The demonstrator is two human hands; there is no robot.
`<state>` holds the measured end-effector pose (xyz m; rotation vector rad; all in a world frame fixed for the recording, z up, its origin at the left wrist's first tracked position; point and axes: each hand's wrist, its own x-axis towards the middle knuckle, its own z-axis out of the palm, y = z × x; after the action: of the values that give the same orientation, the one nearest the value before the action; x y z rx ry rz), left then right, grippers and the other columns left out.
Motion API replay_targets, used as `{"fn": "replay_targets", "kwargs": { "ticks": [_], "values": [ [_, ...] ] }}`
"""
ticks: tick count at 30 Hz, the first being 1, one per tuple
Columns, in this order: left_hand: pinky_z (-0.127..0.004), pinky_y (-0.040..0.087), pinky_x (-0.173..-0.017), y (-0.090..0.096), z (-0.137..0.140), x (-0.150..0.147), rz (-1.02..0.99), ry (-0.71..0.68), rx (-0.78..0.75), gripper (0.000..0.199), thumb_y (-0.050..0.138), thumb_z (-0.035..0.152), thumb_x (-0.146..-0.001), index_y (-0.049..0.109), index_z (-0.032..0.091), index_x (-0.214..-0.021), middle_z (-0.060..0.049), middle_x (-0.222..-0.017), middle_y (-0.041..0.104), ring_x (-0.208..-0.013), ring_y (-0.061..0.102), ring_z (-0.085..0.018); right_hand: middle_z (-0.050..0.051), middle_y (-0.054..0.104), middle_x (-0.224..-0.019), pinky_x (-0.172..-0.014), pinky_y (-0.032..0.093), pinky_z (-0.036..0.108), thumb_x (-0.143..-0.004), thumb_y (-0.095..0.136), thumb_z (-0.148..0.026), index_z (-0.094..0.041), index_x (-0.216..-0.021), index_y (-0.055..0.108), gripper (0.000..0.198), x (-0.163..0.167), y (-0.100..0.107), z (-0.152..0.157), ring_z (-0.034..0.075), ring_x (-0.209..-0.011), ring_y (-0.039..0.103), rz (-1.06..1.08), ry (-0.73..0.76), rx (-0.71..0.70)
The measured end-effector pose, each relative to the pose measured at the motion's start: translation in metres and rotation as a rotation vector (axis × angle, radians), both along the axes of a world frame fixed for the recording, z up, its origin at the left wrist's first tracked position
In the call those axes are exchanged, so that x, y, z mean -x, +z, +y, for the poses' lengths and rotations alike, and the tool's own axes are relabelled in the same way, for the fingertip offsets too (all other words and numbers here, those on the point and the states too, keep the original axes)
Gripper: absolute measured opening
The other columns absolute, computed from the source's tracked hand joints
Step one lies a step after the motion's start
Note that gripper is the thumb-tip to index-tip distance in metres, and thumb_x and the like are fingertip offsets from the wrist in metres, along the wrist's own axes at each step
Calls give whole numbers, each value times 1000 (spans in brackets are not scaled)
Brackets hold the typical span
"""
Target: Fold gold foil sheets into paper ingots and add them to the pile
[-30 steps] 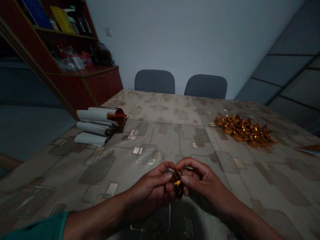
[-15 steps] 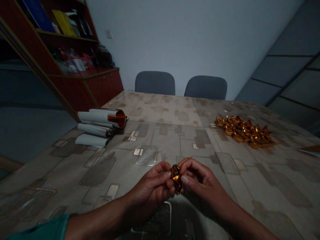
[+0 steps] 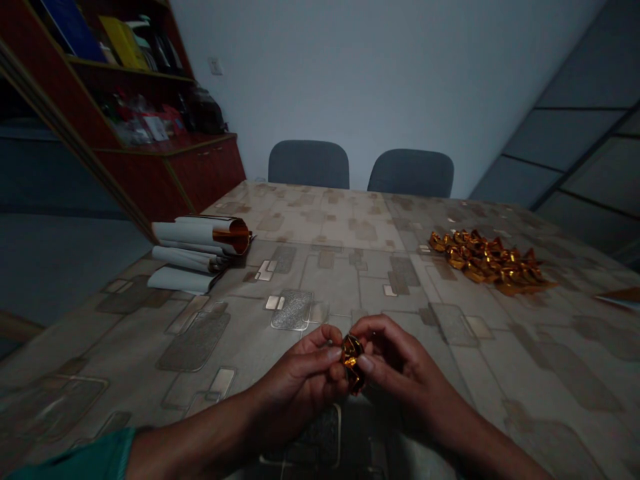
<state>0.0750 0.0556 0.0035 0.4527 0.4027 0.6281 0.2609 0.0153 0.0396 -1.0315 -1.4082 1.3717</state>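
Observation:
Between my two hands, above the near part of the table, is a small folded piece of shiny gold foil paper (image 3: 353,363). My left hand (image 3: 313,367) pinches its left side between thumb and fingers. On the other side, my right hand (image 3: 393,357) grips it, the thumb pressed on its front and the fingers curled behind its top. Part of the folded paper is hidden by the fingertips. Far off to the right lies a cluster of several similar folded gold foil pieces (image 3: 487,260).
Curled sheets (image 3: 200,247), pale outside and gold inside, lie at the table's left. A flat gold-and-white sheet (image 3: 620,297) is at the right edge. Two grey chairs (image 3: 309,163) stand behind the patterned table (image 3: 345,280). A red-brown cabinet (image 3: 200,170) is at back left.
My right thumb and fingers have shifted slightly left over the folded foil paper, and its shape looks a little turned. The left hand keeps nearly the same hold.

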Motion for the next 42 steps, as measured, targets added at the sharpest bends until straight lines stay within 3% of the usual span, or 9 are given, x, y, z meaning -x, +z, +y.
{"fn": "replay_targets", "kwargs": {
  "ticks": [4, 14, 18, 24, 29, 33, 38, 42],
  "values": [
    [-23, 51, -78, -3, 1, 1, -6, -10, 7, 9, 71, 15, -86, 63, 15, -90, -5, -90, 64, -81, 65, -12, 1, 59, -87, -67, 42, 29, -94, 62, -36, -24, -110, 64, 20, -4, 3, -1, 16, -76, 54, -94, 24, -78],
    [-23, 50, -69, 10, -3, 0, 61, 3, -73, 23, 78, 21, -80, 56, 17, -87, -2, -87, 63, -73, 64, -11, -1, 60, -79, -60, 42, 25, -89, 66, -28, -22, -102, 64, 14, 5, -3, -1, 13, -69, 55, -74, -39, -35],
    [-21, 45, -59, 9, -5, -3, 143, 6, -136, 29, 80, 22, -78, 51, 19, -84, 2, -75, 62, -62, 62, -11, -1, 61, -75, -57, 42, 25, -86, 68, -22, -21, -96, 64, 10, 9, -11, 0, 13, -65, 56, -128, -93, -44],
    [-24, 45, -66, 9, -1, -3, 132, -52, -152, 25, 75, 30, -82, 54, 17, -88, -5, -79, 66, -70, 63, -14, 1, 64, -80, -65, 46, 26, -93, 65, -40, -20, -105, 65, 24, 6, -11, 2, 13, -69, 60, 270, 63, 156],
    [-23, 44, -68, 16, 3, -2, 35, -135, -158, 24, 69, 33, -88, 59, 15, -99, -12, -88, 70, -76, 64, -15, -2, 60, -66, -62, 44, 22, -92, 68, -39, -18, -107, 71, 25, 3, -8, 5, 8, -58, 54, 407, 51, 311],
    [-21, 44, -71, 14, 2, 0, 38, -142, -121, 28, 68, 31, -89, 58, 14, -108, -14, -95, 71, -81, 67, -15, -3, 62, -73, -54, 41, 18, -80, 81, -32, -20, -103, 74, 27, 2, -10, 6, 5, -54, 50, 481, 64, 335],
    [-23, 47, -70, 8, -1, 3, 53, -127, -83, 22, 70, 27, -88, 54, 18, -99, -10, -95, 71, -83, 70, -18, -3, 63, -75, -51, 41, 16, -77, 84, -29, -20, -98, 72, 25, 2, -13, 8, 4, -53, 51, 464, 85, 328],
    [-24, 50, -69, 12, -3, 3, 62, -128, -99, 44, 76, 42, -82, 50, 22, -111, -10, -103, 70, -87, 72, -21, -3, 63, -75, -50, 41, 15, -77, 84, -28, -19, -97, 70, 25, 3, -13, 8, 5, -55, 53, 399, 74, 297]
  ]
}}
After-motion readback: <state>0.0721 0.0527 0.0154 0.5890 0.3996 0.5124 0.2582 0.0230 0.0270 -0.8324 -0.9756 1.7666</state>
